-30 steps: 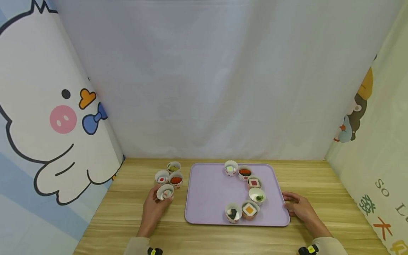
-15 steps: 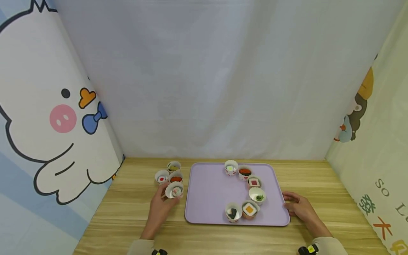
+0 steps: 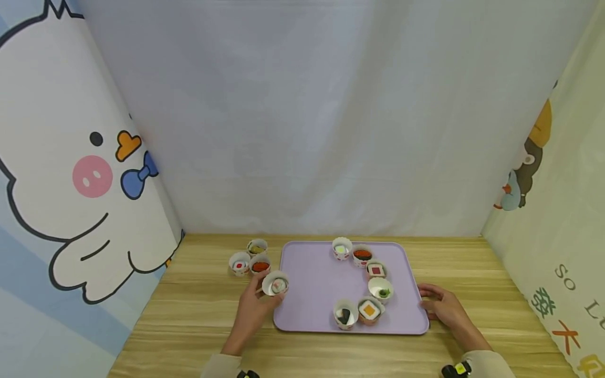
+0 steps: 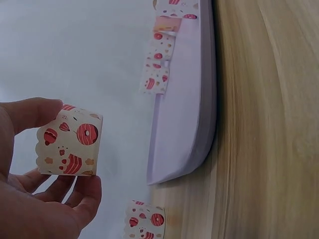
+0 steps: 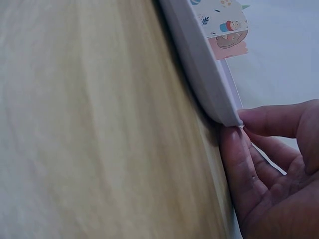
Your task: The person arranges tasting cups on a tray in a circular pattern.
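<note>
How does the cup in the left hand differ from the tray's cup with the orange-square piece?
Place: the held cup is gripped by the left hand, while the orange-square cup stands on the tray. Wall: the held cup is white with red prints; the orange-square cup looks pinkish. Contents: the held cup has a pale piece; the orange-square cup a white piece with an orange square. Both open upward.

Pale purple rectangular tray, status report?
Left hand: white patterned round paper cup, held aloft near tray. Right hand: pinching tray's right edge. No obstruction visible between cup and tray.
</note>
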Action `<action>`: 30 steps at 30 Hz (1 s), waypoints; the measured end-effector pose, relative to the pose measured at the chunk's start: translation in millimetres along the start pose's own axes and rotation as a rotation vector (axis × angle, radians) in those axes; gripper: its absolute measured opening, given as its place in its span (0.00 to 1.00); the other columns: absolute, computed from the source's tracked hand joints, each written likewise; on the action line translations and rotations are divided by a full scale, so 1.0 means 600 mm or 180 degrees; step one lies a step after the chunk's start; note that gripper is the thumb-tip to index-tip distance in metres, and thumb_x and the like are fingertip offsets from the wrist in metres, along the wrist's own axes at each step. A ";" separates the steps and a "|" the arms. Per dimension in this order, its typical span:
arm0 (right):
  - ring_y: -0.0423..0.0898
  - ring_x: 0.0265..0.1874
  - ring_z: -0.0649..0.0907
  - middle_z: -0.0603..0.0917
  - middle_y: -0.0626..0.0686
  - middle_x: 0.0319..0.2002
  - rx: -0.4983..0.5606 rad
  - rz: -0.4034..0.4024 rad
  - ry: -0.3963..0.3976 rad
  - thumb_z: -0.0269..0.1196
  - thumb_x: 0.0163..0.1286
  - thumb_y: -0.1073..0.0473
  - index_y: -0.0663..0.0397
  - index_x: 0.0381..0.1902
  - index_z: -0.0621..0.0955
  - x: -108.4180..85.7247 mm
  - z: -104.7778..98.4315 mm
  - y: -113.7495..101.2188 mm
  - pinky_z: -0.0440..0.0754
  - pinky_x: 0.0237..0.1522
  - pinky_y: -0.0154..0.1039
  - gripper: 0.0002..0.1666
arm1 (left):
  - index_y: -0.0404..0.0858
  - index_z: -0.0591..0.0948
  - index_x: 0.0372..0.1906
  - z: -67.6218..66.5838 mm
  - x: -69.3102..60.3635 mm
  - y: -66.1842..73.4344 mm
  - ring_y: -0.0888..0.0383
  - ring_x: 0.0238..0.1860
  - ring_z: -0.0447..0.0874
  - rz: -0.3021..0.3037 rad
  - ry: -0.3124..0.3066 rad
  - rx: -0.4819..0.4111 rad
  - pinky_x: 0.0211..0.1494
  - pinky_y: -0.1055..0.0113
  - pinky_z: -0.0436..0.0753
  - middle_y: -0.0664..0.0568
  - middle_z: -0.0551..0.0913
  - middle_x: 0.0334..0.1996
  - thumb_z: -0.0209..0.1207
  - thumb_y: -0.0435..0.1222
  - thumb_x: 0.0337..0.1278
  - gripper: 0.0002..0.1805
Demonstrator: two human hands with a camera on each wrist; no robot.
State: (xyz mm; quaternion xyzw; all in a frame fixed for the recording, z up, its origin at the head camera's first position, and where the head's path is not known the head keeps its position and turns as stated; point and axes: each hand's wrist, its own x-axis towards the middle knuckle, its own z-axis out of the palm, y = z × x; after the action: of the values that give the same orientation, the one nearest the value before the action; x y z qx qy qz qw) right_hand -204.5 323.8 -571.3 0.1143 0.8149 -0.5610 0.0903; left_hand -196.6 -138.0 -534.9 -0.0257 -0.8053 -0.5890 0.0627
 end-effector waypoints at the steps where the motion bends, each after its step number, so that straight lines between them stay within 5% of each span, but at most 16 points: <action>1: 0.35 0.34 0.82 0.81 0.58 0.51 -0.0012 0.0000 0.0004 0.63 0.63 0.69 0.70 0.67 0.68 0.000 0.000 0.000 0.85 0.32 0.37 0.34 | 0.37 0.72 0.64 0.004 -0.001 0.001 0.46 0.57 0.79 0.0020 -0.0021 -0.0016 0.58 0.58 0.80 0.41 0.80 0.56 0.70 0.31 0.49 0.35; 12: 0.36 0.34 0.81 0.80 0.61 0.53 -0.0060 -0.0024 -0.0006 0.62 0.64 0.69 0.70 0.67 0.68 -0.002 0.000 -0.003 0.84 0.32 0.36 0.34 | 0.35 0.73 0.61 0.042 -0.010 0.022 0.46 0.55 0.79 0.0083 -0.0289 -0.0032 0.57 0.57 0.80 0.41 0.81 0.54 0.71 0.31 0.48 0.32; 30: 0.36 0.35 0.81 0.80 0.61 0.54 -0.0031 0.0005 -0.0018 0.62 0.64 0.68 0.69 0.67 0.68 0.000 0.000 0.001 0.84 0.33 0.37 0.34 | 0.32 0.72 0.62 0.098 -0.013 -0.005 0.45 0.57 0.77 0.0056 -0.0618 0.0138 0.54 0.62 0.80 0.41 0.80 0.54 0.71 0.33 0.46 0.35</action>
State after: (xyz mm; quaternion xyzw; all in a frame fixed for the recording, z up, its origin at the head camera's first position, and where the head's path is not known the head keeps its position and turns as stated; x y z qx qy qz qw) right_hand -204.2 324.1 -571.8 0.1128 0.8173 -0.5573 0.0936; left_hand -193.1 -82.6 -556.3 -0.0883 -0.8198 -0.5657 -0.0099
